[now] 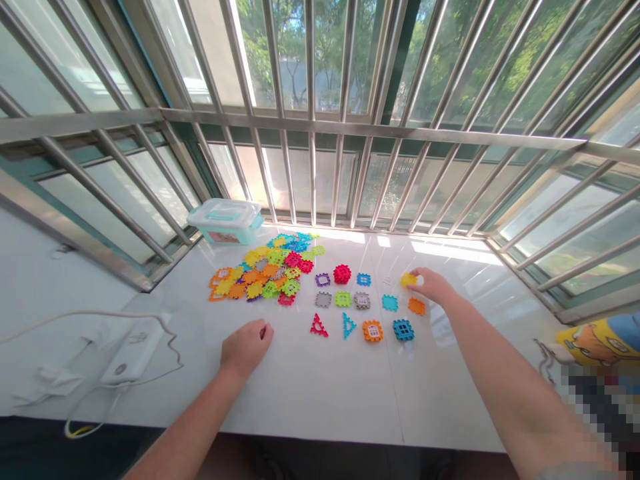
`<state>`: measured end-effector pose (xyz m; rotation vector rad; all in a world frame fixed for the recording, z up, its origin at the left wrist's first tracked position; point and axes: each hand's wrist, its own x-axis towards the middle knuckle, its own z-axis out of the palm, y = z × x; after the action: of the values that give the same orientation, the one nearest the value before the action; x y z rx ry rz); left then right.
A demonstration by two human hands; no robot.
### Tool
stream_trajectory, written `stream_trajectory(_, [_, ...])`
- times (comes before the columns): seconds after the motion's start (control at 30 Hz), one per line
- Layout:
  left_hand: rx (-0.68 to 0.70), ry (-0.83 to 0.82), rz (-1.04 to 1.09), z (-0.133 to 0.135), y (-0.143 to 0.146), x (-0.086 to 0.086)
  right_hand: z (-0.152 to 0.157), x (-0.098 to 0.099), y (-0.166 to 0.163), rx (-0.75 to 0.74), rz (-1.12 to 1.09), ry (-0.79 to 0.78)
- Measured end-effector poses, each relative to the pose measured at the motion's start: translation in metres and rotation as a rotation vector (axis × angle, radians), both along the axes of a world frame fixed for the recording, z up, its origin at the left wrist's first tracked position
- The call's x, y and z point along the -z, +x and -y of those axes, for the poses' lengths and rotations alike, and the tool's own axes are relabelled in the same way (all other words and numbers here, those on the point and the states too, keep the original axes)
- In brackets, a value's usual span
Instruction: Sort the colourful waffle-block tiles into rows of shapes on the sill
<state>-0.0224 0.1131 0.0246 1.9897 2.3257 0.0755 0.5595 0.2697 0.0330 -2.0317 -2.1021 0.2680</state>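
My right hand [433, 285] reaches out over the white sill and pinches a small yellow building tile [409, 279] at its fingertips. An orange tile [417, 306] lies just under that hand. My left hand [247, 346] rests on the sill as a loose fist, with nothing seen in it. Between the hands lie rows of single tiles: a red one [342, 273], a green one [343, 299], a grey one [362, 301], a red triangle [319, 326], a blue triangle [349, 325] and a blue square [403, 329]. A heap of mixed coloured tiles [265, 273] lies further left.
A clear plastic box with a teal lid [225, 222] stands at the back left by the window bars [310, 133]. A white power strip with cables [131, 352] lies at the left. A colourful printed object [597, 340] sits at the right edge.
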Motion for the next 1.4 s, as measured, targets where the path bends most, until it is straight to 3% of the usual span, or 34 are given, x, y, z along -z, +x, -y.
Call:
stream_trajectory(0.2, [-0.009,-0.020,0.015,0.000,0.000,-0.002,-0.007,0.003,-0.002,0.007,0.018,-0.057])
stream_trajectory(0.6, [-0.010,-0.009,0.034,0.001,0.001,-0.003,-0.009,-0.009,0.005,-0.069,0.006,-0.138])
stream_trajectory(0.77, [-0.002,-0.006,0.043,0.001,0.001,-0.003,-0.003,-0.035,-0.010,0.003,-0.079,0.030])
stream_trajectory(0.87, [-0.001,-0.006,0.039,0.001,0.001,-0.003,0.005,-0.061,-0.047,0.026,-0.109,0.193])
stream_trajectory(1.0, [-0.007,-0.015,0.038,0.001,0.001,-0.005,0.026,-0.082,-0.138,-0.192,-0.156,0.250])
stream_trajectory(1.2, [-0.002,-0.017,0.045,0.002,0.001,-0.006,0.059,-0.060,-0.287,-0.355,-0.068,0.117])
stream_trajectory(1.4, [0.007,0.002,0.050,0.001,0.000,-0.002,0.060,-0.041,-0.374,-0.299,-0.057,0.028])
